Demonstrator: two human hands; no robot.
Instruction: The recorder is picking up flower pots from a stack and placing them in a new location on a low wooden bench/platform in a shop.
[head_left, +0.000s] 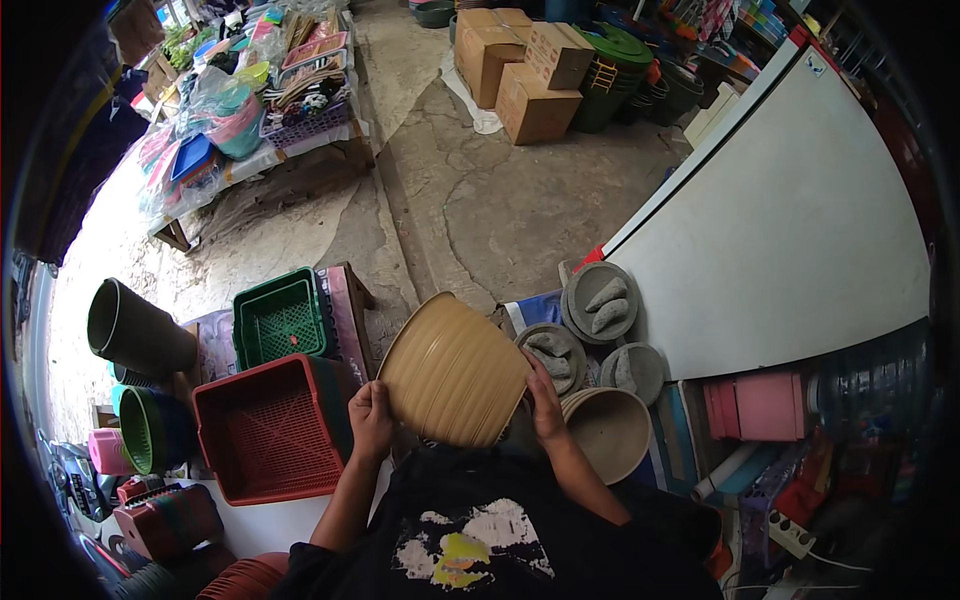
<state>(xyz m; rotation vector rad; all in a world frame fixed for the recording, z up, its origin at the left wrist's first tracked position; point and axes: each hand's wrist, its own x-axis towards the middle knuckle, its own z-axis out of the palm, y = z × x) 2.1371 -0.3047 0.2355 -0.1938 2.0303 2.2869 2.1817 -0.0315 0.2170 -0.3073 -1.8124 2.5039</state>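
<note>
A ribbed tan plastic pot (454, 375) is held tilted on its side in front of my chest. My left hand (371, 420) grips its rim at the left, thumb on the outside. At the right end, my right hand (546, 401) holds the pot's edge, its fingers partly hidden. Just right of that hand stands a stack of similar beige pots (611, 439) with the opening facing up. Stone mortars (600, 300) with pestles lie beyond it. To the left of my left hand is a red plastic basket (270, 435), with a green basket (281, 319) behind.
Dark buckets (139, 326) and green tubs (146, 427) stand at the far left. A large white panel (787, 217) rises at the right. Cardboard boxes (536, 105) sit on the concrete floor ahead. A table of plastic goods (255, 161) is at the upper left.
</note>
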